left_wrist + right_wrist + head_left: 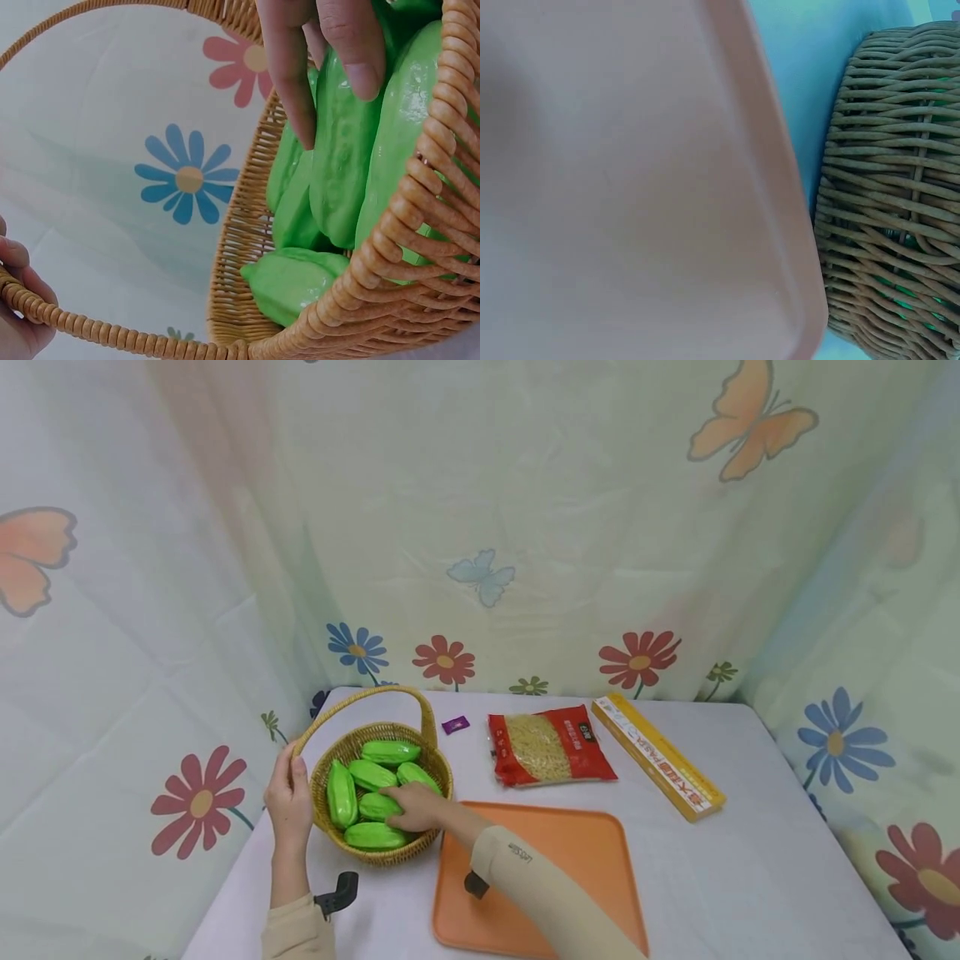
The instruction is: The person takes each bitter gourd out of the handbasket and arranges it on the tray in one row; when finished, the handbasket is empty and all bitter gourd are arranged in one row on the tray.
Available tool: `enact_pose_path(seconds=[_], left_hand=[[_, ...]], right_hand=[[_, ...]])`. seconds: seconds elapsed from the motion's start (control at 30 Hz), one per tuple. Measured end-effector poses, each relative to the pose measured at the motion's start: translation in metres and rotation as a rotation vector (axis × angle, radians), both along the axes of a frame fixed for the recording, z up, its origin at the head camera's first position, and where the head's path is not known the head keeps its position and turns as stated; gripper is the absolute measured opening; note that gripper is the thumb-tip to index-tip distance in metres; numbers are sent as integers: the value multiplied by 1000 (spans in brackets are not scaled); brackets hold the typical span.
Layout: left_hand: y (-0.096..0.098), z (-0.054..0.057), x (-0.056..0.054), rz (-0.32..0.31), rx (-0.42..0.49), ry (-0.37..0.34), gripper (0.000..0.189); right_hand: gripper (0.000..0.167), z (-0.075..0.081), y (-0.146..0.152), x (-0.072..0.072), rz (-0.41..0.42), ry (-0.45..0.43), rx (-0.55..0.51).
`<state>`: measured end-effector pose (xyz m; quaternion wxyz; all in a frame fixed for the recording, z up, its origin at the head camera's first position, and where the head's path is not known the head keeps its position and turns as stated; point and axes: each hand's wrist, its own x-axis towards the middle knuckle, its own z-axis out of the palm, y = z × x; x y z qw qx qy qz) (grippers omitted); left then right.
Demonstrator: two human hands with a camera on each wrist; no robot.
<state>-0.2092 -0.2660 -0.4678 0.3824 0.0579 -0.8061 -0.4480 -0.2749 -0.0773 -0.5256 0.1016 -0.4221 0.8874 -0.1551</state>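
A wicker basket (390, 857) at the left of the table holds several glossy green bitter melons (342, 795). My left hand (288, 802) grips the left side of its tall arched handle (367, 692); the fingers curled round it show at the lower left edge of the left wrist view. Reaching into the basket, my right hand (422, 807) pinches the middle bitter melon (341, 157), with thumb and fingers on either side of it. That melon still lies among the others. The right wrist view shows the basket's woven side (892, 187) but not the hand.
Right of the basket lies an orange tray (555, 835), under my right forearm. Behind it are a red bag of pasta (540, 745) and a small purple packet (455, 724). A long yellow box (660, 756) lies slanted at the back right. A flowered curtain (480, 510) surrounds the table.
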Motion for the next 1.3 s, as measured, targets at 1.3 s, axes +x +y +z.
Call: enact_pose_path(seconds=[1.3], left_hand=[[1,2,1,-1,-3,-16,30]], right_hand=[[69,29,1,-5,-60,-134,192]])
